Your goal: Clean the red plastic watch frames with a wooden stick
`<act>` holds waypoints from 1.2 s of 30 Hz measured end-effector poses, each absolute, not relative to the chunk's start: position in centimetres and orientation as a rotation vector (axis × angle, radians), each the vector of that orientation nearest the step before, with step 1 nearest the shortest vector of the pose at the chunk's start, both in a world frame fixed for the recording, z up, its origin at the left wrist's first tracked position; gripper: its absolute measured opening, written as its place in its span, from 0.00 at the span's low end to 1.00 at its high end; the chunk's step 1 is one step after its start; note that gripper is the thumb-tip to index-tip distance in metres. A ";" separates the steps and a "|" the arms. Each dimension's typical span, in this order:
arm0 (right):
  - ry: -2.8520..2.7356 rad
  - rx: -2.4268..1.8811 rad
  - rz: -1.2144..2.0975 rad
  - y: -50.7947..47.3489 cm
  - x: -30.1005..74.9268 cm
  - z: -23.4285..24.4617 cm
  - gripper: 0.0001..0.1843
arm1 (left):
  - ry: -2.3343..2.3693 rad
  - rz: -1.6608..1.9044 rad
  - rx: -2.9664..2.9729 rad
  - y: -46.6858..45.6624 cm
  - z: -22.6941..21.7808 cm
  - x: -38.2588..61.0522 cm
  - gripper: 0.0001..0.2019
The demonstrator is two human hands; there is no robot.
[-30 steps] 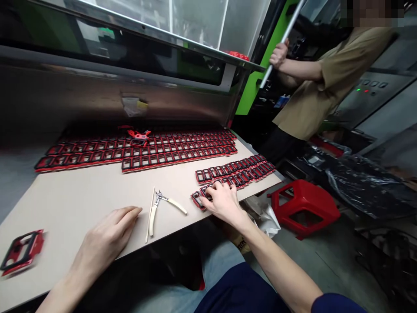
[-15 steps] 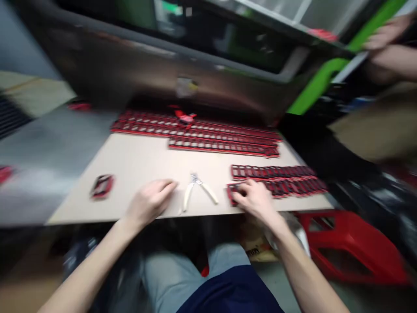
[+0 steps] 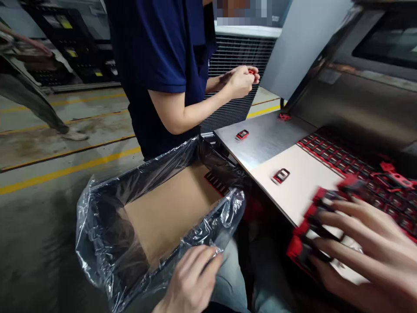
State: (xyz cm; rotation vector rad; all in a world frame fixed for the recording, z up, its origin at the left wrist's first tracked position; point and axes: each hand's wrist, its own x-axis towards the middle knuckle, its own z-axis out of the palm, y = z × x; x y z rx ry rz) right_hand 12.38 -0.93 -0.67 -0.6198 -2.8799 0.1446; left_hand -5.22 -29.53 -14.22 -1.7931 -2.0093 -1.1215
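Observation:
My right hand is wrapped around several red-and-black frame-like plastic pieces, held in a row above the table's near edge and blurred by motion. With fingers curled, my left hand is at the near rim of a box, on its clear plastic liner. Brown cardboard lies inside the box, and a short row of red-and-black pieces stands along its right inner wall. A single red-and-black piece lies on the white board.
More rows of pieces fill the board's far side, with red parts on top. Another piece lies on the metal tabletop. A co-worker stands beyond the box, holding a small red part. Another person's leg is at far left.
The view has swung left, bringing the lined box into sight. My right hand has lifted a row of pieces off the board. My left hand has moved from the board to the box rim.

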 end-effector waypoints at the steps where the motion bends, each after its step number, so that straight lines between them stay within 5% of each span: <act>1: -3.104 -0.362 0.186 -1.5 8.8 0.3 0.20 | -2.096 -1.064 -1.661 -31.0 -14.6 -6.4 0.19; 4: -3.475 0.162 0.061 -2.0 -2.6 0.2 0.16 | -2.275 -0.878 -1.470 -34.0 -15.9 -9.6 0.16; 9: -3.557 0.713 0.091 -2.2 -17.0 -8.5 0.05 | -2.495 -0.655 -1.442 -34.4 -16.1 -15.8 0.15; 14: -3.623 0.978 0.148 -3.9 -23.8 -17.9 0.13 | -2.994 -0.148 -1.688 -30.1 -15.5 -24.2 0.18; 18: -3.698 1.032 0.209 -4.4 -26.2 -22.7 0.18 | -3.209 -0.071 -1.641 -27.5 -19.5 -29.9 0.07; 28: -3.593 1.105 0.160 -3.4 -28.5 -24.6 0.09 | -3.358 -0.400 -1.367 -20.0 -28.3 -32.3 0.18; 36: -3.488 1.203 0.200 -3.1 -27.5 -25.0 0.24 | -3.271 -0.694 -1.432 -18.2 -31.5 -30.8 0.20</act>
